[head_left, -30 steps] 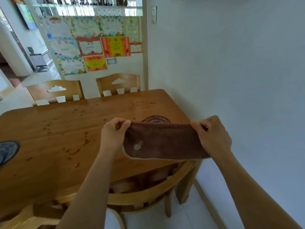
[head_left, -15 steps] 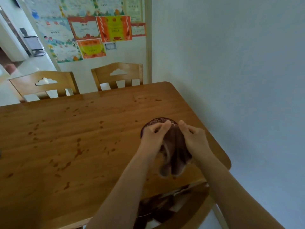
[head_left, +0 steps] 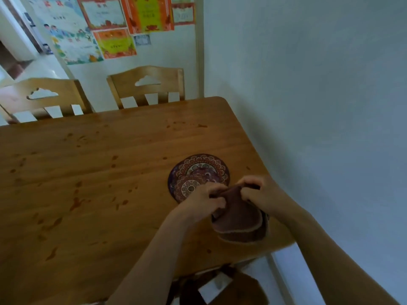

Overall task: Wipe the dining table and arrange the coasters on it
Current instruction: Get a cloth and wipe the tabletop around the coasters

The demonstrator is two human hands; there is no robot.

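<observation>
a wooden dining table spotted with dark stains stands against a pale wall, two wooden chairs at its far side. over its near right corner, the left hand and right hand pinch a folded brown cloth with curled fingers. just beyond them lie patterned round coasters, overlapping.

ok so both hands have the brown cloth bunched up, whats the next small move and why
Probably press the folded brown cloth flat onto the wooden dining table: the left hand and right hand grip it above the surface, and reddish stains remain unwiped.
</observation>
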